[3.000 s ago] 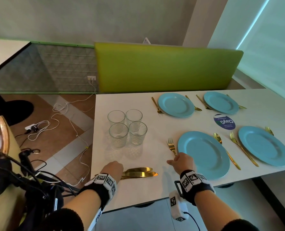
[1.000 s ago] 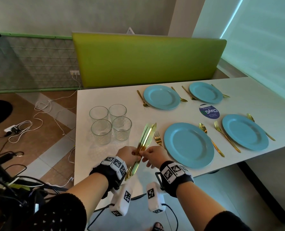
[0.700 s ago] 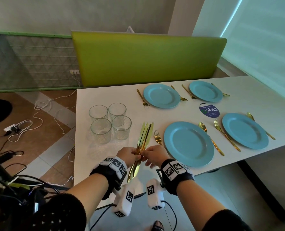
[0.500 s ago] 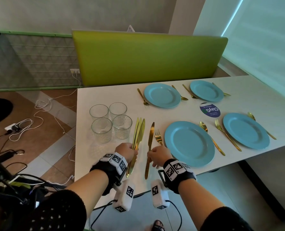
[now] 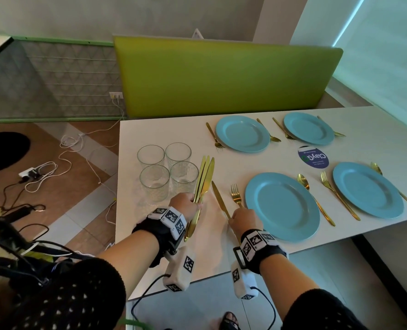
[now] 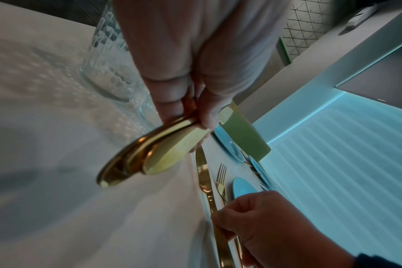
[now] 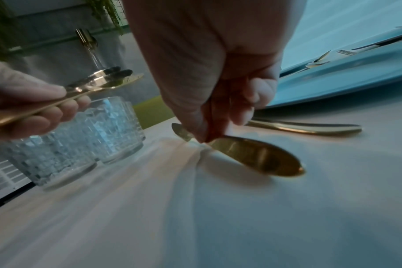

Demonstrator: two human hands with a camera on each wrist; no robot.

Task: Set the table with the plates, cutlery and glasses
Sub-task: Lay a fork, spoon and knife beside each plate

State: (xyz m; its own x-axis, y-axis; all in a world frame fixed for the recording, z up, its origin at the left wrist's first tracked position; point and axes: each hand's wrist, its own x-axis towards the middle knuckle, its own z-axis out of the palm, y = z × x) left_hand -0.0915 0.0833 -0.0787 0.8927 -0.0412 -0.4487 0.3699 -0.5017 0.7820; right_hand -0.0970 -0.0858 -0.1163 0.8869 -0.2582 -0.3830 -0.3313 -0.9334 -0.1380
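My left hand (image 5: 191, 203) grips a bundle of three gold knives (image 5: 204, 182) above the white table (image 5: 388, 129), blades pointing away; their handles (image 6: 149, 156) stick out under my fingers. My right hand (image 5: 233, 219) pinches a single gold knife (image 5: 218, 198) by its handle (image 7: 252, 156), low over the table with its end touching the surface. This knife lies just left of a gold fork (image 5: 235, 195) beside the near-left blue plate (image 5: 282, 206). Several clear glasses (image 5: 165, 170) stand grouped just left of the bundle.
Other blue plates (image 5: 366, 189) (image 5: 243, 133) (image 5: 308, 128) lie on the table, each with a gold fork and spoon beside it. A round blue sticker (image 5: 313, 157) sits between them. A green bench back (image 5: 221, 75) stands behind the table. Cables lie on the floor at the left.
My right hand has drawn one knife out of the bundle and lowered it to the right, beside the fork. My left hand keeps the other knives, shifted slightly left.
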